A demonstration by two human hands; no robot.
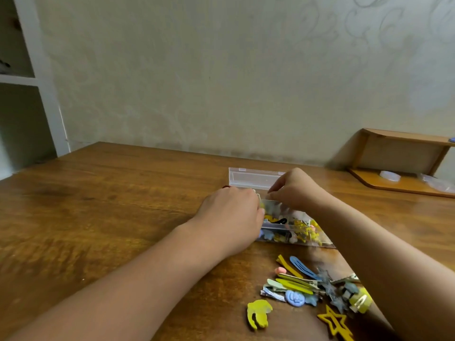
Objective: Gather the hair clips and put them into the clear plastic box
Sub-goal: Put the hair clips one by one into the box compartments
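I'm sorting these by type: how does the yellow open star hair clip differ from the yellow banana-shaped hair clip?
The yellow open star hair clip is a hollow outline; the yellow banana-shaped hair clip is solid. The star is a deeper mustard, the banana paler and greener. The star lies right of the banana. Both lie loose on the wooden table, outside the clear plastic box.

A wooden table (98,205) stands against a patterned wall (221,70), with a small wooden shelf (398,148) at its far right.

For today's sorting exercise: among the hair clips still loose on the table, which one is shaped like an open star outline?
The yellow star clip, lying nearest the camera at the pile's right edge. It alone is a hollow star; the yellow clip left of it is solid.
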